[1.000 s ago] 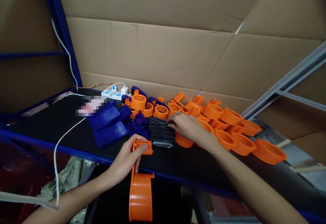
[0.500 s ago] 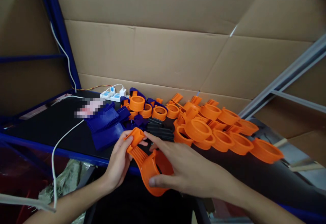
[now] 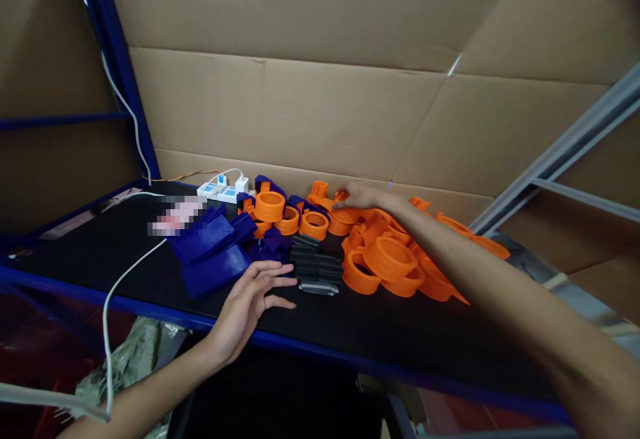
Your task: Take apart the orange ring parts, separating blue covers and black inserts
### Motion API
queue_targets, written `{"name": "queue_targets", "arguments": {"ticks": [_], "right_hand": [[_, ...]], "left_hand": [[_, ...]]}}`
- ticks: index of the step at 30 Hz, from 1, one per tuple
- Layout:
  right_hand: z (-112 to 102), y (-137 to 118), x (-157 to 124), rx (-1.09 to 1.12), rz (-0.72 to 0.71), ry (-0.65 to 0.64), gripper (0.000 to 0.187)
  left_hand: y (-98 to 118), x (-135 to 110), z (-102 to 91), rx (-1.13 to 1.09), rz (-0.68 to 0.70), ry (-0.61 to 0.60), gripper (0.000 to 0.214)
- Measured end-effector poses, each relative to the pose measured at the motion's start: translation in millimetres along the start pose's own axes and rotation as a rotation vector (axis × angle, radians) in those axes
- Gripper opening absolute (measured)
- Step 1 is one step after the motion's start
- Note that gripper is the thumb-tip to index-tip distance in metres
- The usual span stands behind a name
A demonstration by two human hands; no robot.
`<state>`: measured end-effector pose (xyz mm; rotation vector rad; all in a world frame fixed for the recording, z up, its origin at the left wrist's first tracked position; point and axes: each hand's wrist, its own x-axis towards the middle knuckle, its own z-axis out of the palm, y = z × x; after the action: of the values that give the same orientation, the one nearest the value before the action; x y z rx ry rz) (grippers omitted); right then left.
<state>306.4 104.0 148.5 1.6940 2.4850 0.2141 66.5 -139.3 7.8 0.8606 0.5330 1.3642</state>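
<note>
My left hand (image 3: 250, 299) is held over the front of the black tabletop with its fingers spread and nothing in them. Its fingertips point at a small stack of black strips (image 3: 317, 267). Farther back, my right hand (image 3: 363, 196) reaches over the pile, fingers curled down on an orange tape dispenser (image 3: 321, 192), a plastic ring with an arm; the fingers partly cover it. Several more orange tape dispensers (image 3: 390, 258) lie heaped under and beside my right forearm. Flat blue pieces (image 3: 213, 262) are stacked to the left of the black strips.
Orange dispensers with dark blue parts (image 3: 270, 206) stand at the back middle. Behind them are a white power strip (image 3: 220, 190) and a cardboard wall (image 3: 300, 106). A white cable (image 3: 107, 312) hangs over the blue table edge (image 3: 165, 312) at left.
The orange tape dispenser that both hands held at the front is now at the back of the pile under my right hand. My left hand has let go and spread its fingers.
</note>
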Motion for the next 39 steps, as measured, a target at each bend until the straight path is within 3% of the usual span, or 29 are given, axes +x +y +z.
{"name": "queue_targets", "arguments": {"ticks": [8,14,17,21,26,33,39], "right_hand": [[6.1,-23.3,3.7,-0.092,-0.046,0.086,0.061],[16.9,-61.9,19.6,-0.156,-0.065,0.051,0.039],[22.1,-73.4,27.5,-0.192,-0.042,0.014,0.038],[20.6,-76.3,29.9,-0.216,-0.029,0.016,0.038],[3.5,-71.7,24.4,-0.22,-0.006,0.093,0.036],[-39.2,-60.1,-8.2,-0.205,0.056,0.268,0.036],[-56.4,-72.4,-80.7,-0.145,-0.04,0.498,0.033]], "left_hand": [[0.4,0.8,-0.9,0.012,-0.006,-0.012,0.021],[-0.2,-0.8,2.0,0.039,0.007,-0.028,0.019],[0.0,-1.1,2.8,0.052,0.009,-0.032,0.018],[0.3,-0.9,2.7,0.064,0.004,-0.054,0.017],[-0.8,-0.6,1.3,0.074,-0.007,-0.067,0.018],[-3.5,-0.3,-2.8,0.051,-0.001,-0.086,0.021],[0.6,3.3,-2.1,-0.018,0.001,-0.101,0.03]]}}
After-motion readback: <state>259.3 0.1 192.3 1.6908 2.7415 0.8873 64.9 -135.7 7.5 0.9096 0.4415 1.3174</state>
